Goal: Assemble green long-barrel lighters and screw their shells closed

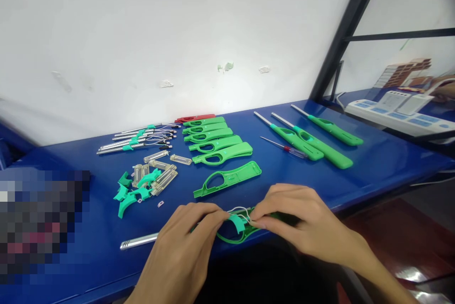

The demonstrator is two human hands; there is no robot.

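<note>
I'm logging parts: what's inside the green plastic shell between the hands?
Thin white wires and a curved teal plastic piece show in or over the shell; whatever the left hand and right hand cover is hidden.

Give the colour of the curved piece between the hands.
The curved piece is teal, clearest in head view.

Held green casing (250,235) partly hidden

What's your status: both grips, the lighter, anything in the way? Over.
Left grip holding the lighter near its teal trigger; right grip pinching white wires. Lighter open, insides showing. Loose green shell just beyond, not blocking.
</note>
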